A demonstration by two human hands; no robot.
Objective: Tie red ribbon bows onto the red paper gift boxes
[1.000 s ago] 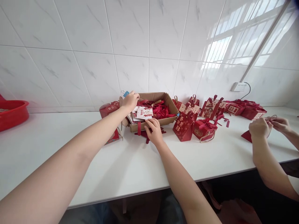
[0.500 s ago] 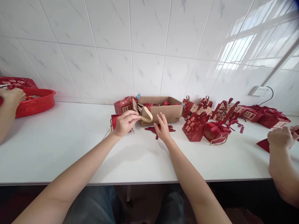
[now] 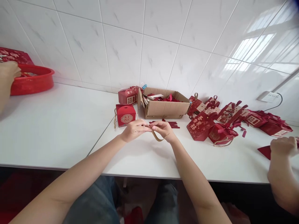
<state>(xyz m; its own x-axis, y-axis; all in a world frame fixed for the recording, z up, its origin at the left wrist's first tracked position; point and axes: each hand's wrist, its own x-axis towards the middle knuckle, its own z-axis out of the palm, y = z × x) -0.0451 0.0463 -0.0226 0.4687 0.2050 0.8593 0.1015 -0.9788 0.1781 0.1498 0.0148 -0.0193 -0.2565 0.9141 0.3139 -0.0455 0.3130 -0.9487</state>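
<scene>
Pinching a tan ribbon, the left hand and right hand meet at the fingertips. Its strip sags below, curving toward the right palm.

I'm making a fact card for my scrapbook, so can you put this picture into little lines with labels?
Left grip: pinching a narrow, curved tan strip
Right grip: on the same strip, meeting the left grip
Behind: open brown cardboard box with red ribbons inside
Left of cardboard box: red box with round gold emblem
Right of it: several red gift boxes
Far left: round red basin
</scene>
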